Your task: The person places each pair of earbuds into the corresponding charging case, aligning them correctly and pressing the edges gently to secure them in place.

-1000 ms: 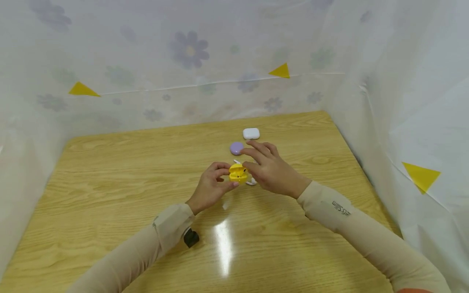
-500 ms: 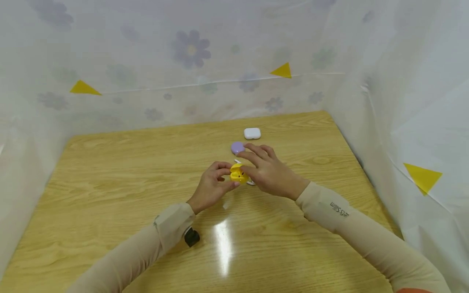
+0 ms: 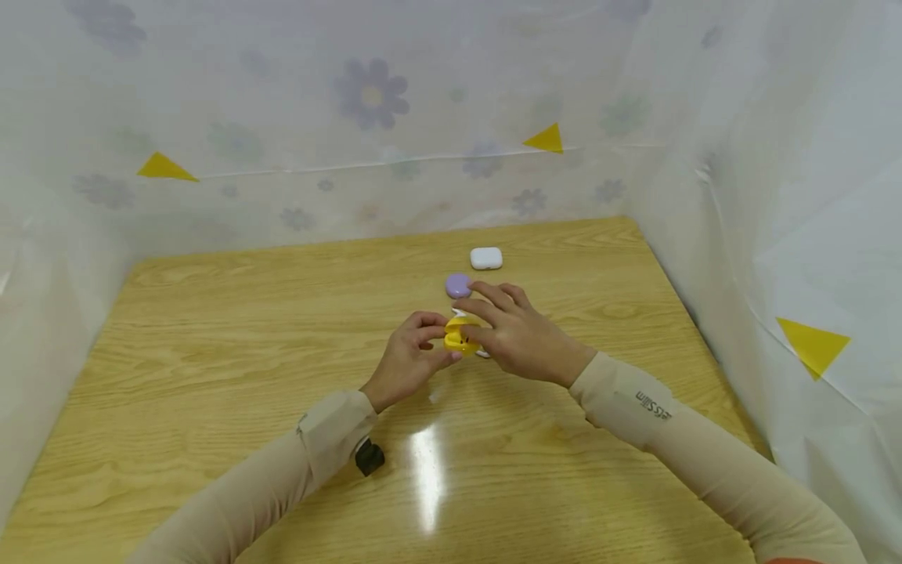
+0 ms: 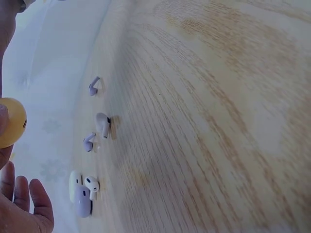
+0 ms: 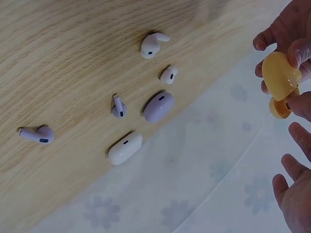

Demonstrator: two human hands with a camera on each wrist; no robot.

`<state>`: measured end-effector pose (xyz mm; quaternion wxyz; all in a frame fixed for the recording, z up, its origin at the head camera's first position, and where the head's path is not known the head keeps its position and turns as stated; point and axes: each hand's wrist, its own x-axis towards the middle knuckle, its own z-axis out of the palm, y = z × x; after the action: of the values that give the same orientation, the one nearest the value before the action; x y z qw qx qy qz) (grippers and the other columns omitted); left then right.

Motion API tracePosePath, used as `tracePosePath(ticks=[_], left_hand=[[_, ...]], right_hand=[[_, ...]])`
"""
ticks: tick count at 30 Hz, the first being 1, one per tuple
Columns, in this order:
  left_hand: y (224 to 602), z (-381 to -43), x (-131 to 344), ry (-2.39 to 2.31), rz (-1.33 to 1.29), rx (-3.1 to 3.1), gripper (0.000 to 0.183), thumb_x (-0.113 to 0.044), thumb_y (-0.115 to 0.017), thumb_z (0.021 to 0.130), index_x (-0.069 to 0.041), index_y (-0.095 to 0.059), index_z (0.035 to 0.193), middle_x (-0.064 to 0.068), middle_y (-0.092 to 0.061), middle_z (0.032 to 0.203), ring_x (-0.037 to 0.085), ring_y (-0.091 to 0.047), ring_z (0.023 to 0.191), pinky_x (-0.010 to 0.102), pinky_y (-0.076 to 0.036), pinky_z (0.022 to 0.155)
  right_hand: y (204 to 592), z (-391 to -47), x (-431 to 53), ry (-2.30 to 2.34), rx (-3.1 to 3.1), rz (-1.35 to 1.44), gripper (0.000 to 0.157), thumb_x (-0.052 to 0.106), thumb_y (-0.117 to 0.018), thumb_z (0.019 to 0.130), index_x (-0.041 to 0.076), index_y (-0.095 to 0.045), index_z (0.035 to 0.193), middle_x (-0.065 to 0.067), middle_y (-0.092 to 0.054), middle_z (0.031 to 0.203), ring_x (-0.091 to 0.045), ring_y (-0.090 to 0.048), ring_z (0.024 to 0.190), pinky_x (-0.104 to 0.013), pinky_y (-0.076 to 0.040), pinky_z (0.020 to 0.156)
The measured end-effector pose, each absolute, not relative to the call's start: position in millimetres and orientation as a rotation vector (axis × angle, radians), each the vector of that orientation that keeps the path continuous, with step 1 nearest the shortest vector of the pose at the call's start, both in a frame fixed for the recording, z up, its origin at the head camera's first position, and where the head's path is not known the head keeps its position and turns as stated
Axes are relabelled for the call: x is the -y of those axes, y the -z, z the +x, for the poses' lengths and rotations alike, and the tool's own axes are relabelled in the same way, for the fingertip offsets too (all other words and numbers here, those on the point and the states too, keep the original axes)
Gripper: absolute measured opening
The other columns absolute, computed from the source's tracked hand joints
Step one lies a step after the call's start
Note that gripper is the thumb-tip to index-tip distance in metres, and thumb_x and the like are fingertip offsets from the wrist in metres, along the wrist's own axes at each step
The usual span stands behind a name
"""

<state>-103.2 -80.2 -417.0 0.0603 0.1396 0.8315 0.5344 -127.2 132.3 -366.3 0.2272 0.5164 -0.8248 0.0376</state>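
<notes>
Wooden surface (image 3: 247, 352), loose earbuds (image 5: 150, 47) below your left grip (image 3: 405, 356) — which pinches the unclosed yellow case (image 5: 279, 75); your right grip (image 3: 524, 337), I can't tell.

The bench (image 3: 247, 313) has a yellowish wood-grain top, and toward its far edge, at one o'clock, lies a closed lilac case (image 3: 458, 286). Around that case, as the right-wrist camera sees it, sit a closed white case (image 5: 125, 148) at seven, a lilac earbud (image 5: 119, 108) at nine, a second lilac earbud (image 5: 38, 134) well beyond, a white earbud (image 5: 168, 75) at one and another white earbud (image 5: 151, 47) farther off at twelve.
</notes>
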Motion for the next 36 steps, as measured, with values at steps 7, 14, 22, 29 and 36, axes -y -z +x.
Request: tracePosePath(ticks=[7, 14, 22, 29, 36], left_hand=[[415.3, -102.8, 79.9, -1.626, 0.4, -2.501, 0.028, -0.019, -0.074, 0.083, -0.006, -0.071, 0.108, 0.005, -0.055, 0.125, 0.022, -0.054, 0.113, 0.038, -0.047, 0.089], [416.1, -102.7, 79.7, -1.64, 0.414, -2.503, 0.027, -0.018, -0.074, 0.083, -0.005, -0.072, 0.106, 0.006, -0.056, 0.123, 0.022, -0.053, 0.114, 0.04, -0.048, 0.088], [416.3, -103.2, 79.1, -1.632, 0.423, -2.526, 0.026, -0.018, -0.075, 0.083, -0.005, -0.072, 0.105, 0.005, -0.057, 0.122, 0.022, -0.053, 0.113, 0.038, -0.048, 0.087], [416.5, -103.1, 78.6, -1.619, 0.414, -2.538, 0.026, -0.018, -0.074, 0.083, -0.005, -0.072, 0.105, 0.005, -0.057, 0.123, 0.022, -0.053, 0.113, 0.038, -0.048, 0.087], [415.2, -102.9, 76.3, -1.622, 0.42, -2.544, 0.027, -0.018, -0.073, 0.084, -0.002, -0.071, 0.106, 0.007, -0.057, 0.123, 0.023, -0.054, 0.113, 0.038, -0.05, 0.087]], right_hand=[[369.1, -127.1, -133.7, -0.116, 2.272, 1.421, 0.03, 0.017, -0.084, 0.072, 0.015, -0.067, 0.096, -0.008, -0.059, 0.129, -0.035, -0.05, 0.127, -0.052, -0.043, 0.094], [370.3, -127.2, -135.6, -0.168, 2.273, 1.417, 0.03, 0.017, -0.083, 0.072, 0.015, -0.068, 0.098, -0.009, -0.059, 0.129, -0.034, -0.049, 0.127, -0.052, -0.043, 0.094], [368.9, -129.5, -139.0, -0.322, 2.316, 1.363, 0.034, 0.016, -0.072, 0.081, 0.008, -0.063, 0.113, -0.015, -0.056, 0.131, -0.038, -0.046, 0.127, -0.055, -0.039, 0.096], [380.1, -131.5, -139.6, -0.306, 2.51, 1.299, 0.072, 0.039, -0.075, 0.079, 0.004, -0.048, 0.137, -0.017, -0.042, 0.145, -0.04, -0.035, 0.134, -0.059, -0.034, 0.1], [390.2, -133.3, -138.3, -0.305, 2.535, 1.271, 0.078, 0.039, -0.081, 0.073, 0.007, -0.049, 0.136, -0.019, -0.04, 0.146, -0.042, -0.035, 0.134, -0.06, -0.036, 0.099]])
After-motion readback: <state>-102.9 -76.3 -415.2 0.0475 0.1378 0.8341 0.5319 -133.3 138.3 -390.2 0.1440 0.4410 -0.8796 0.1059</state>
